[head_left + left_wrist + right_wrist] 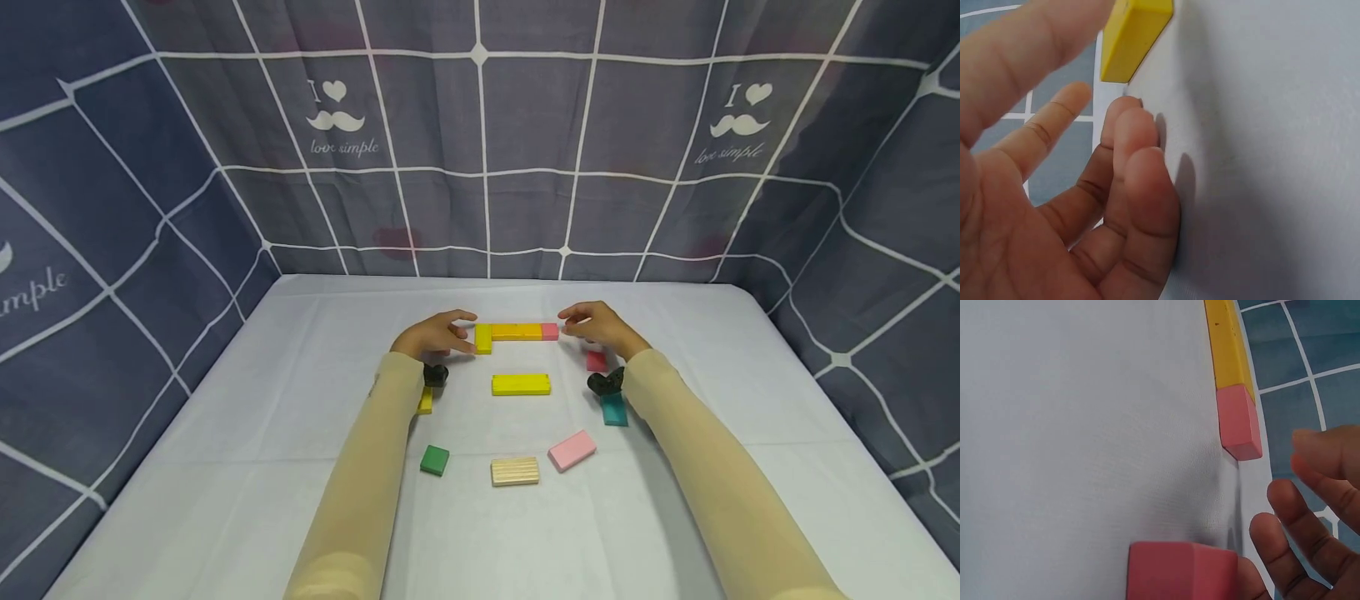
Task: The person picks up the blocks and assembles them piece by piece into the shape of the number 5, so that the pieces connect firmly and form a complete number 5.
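In the head view a row of blocks lies across the table: a yellow block (483, 339) standing lengthwise at the left, an orange-yellow block (516, 332) in the middle and a small pink block (550, 332) at the right end. Just left of the row, my left hand (437, 334) has loosely bent fingers with nothing between them; its fingertips are close to the yellow block. My right hand (600, 327) is at the other end, its relaxed fingers a little apart from the small pink block. Below that hand lies a red-pink block (1172, 572), seen large in the right wrist view.
Nearer on the white table (247, 500) lie a bright yellow block (521, 384), a ridged beige block (515, 472), a pink block (572, 451), a green block (434, 460) and a teal block (614, 410). The left sleeve partly hides another yellow block (425, 402). Grey checked cloth walls surround the table.
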